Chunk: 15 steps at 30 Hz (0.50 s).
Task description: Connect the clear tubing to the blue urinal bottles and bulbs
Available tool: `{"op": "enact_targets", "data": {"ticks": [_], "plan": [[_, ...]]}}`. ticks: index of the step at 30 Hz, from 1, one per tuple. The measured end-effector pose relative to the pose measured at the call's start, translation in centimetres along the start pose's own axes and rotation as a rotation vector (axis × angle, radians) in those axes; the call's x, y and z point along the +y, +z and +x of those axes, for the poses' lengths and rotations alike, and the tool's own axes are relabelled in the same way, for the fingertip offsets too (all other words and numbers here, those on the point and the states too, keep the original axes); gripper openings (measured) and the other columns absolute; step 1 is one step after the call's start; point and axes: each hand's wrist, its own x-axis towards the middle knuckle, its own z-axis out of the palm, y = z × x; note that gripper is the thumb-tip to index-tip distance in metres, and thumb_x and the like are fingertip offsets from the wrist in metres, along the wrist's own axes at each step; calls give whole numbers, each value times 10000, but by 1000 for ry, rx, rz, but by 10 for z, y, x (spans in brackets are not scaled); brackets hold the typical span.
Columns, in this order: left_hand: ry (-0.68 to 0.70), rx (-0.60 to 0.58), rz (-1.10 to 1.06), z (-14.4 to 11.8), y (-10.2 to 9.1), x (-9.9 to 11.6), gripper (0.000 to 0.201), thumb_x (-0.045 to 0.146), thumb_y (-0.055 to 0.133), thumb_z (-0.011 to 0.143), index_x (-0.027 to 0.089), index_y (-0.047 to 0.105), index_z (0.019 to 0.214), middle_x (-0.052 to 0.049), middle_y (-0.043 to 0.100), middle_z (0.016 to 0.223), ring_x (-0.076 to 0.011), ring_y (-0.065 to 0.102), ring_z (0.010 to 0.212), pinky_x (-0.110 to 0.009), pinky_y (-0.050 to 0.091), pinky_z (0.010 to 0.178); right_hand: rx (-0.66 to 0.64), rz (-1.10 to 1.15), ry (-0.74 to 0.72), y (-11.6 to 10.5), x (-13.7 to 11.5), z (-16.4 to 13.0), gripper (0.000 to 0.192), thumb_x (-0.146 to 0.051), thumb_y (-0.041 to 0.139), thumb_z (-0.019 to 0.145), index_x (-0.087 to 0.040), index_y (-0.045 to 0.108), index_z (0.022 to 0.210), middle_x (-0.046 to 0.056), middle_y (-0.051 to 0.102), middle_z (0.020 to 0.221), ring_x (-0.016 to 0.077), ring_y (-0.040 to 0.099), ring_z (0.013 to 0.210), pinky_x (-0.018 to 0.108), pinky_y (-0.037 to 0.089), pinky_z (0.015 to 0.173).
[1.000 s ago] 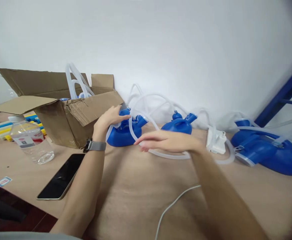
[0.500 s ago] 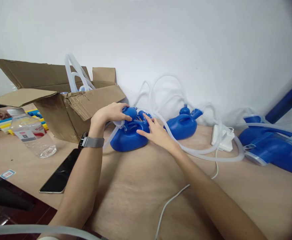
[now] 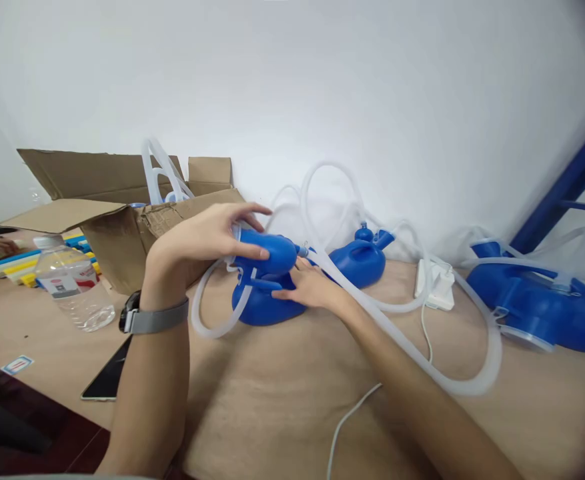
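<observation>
While your table (image 3: 282,400) carries most of the clutter, start with the big pieces. The open cardboard box (image 3: 117,233) sits at the far left with clear tubing standing up out of it. A large blue unit (image 3: 537,307) lies at the far right against the wall. A second blue container (image 3: 359,257) rests by the wall behind your work, and a white power adapter (image 3: 435,283) lies just beside it.

The blue container (image 3: 267,293) you are handling stands near the table's middle, just in front of the box. Your left hand (image 3: 207,243) wraps over its rounded top, thumb pressed along the near side and fingers curled loosely over the back. Your right hand (image 3: 305,287) lies against its right flank, fingers together and flat on the body near the spout. A clear hose (image 3: 402,333) runs from that spout across your right forearm and loops widely to the right; a shorter loop (image 3: 212,320) hangs on the left side.

You appear to be steadying the container while dealing with its hose connection. The next move likely needs a firm hold on top and care that the long loop does not snag the adapter.

Smaller things: a water bottle (image 3: 75,290), a dark phone (image 3: 107,380) and a wristwatch (image 3: 149,317).
</observation>
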Motion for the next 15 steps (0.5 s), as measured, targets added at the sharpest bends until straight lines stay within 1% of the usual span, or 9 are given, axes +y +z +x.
{"op": "enact_targets", "data": {"ticks": [2,3,5,7,8,10,12,13,15], "plan": [[18,280,-92,-1,0,1,762,653,667,624,291,583,1290,14,701,1212,72,605,867,4,424,727,-211,106,-14,-22,-5,-10,1140,-722,622,836,-77,141,1644,227,75,1677,382,52,1567,574,175,1231],[23,404,-137,1,2,0,698,652,627,661,274,608,1248,18,702,1201,84,592,862,5,421,736,-278,195,-49,-33,-7,-16,1144,-758,593,835,-107,125,1651,192,44,1686,366,34,1571,574,142,1242],[29,577,-208,9,9,-2,615,638,584,700,238,641,1164,25,702,1187,99,572,860,8,415,749,-262,416,-125,-54,-10,-26,982,-745,551,873,-180,277,1627,142,248,1663,322,258,1536,509,224,1241],[23,620,-253,19,18,-4,602,644,588,694,192,659,1085,18,711,1152,103,554,830,7,401,725,-95,602,-129,-67,-11,-32,723,-684,536,915,-167,576,1418,145,600,1409,289,582,1287,453,431,1111],[14,608,-273,23,22,-4,612,657,585,687,175,661,1057,13,716,1126,103,543,801,5,393,703,59,646,-112,-70,-12,-32,622,-652,556,916,-149,658,1268,137,690,1229,267,662,1123,425,502,1010],[7,571,-312,29,30,-1,634,677,567,687,154,656,1034,5,726,1075,109,515,746,5,384,670,427,565,-90,-68,-13,-31,536,-607,658,866,-144,676,1136,117,699,1084,246,670,997,399,532,913],[46,530,-338,32,38,5,651,684,544,697,139,648,1038,-3,729,1065,115,501,717,10,383,660,737,298,-100,-61,-14,-28,687,-585,787,758,-167,622,1278,138,624,1265,286,597,1165,435,480,1006],[82,509,-340,32,41,10,658,685,536,702,129,648,1036,-9,729,1070,115,507,721,13,386,665,803,156,-107,-57,-14,-26,805,-581,820,723,-186,567,1377,148,559,1378,311,532,1270,458,432,1068],[166,487,-318,30,48,20,650,674,517,722,117,659,1025,-15,726,1088,108,540,770,18,403,701,773,-10,-70,-53,-15,-26,908,-602,800,743,-206,467,1489,144,522,1442,332,505,1315,467,412,1081]]}}
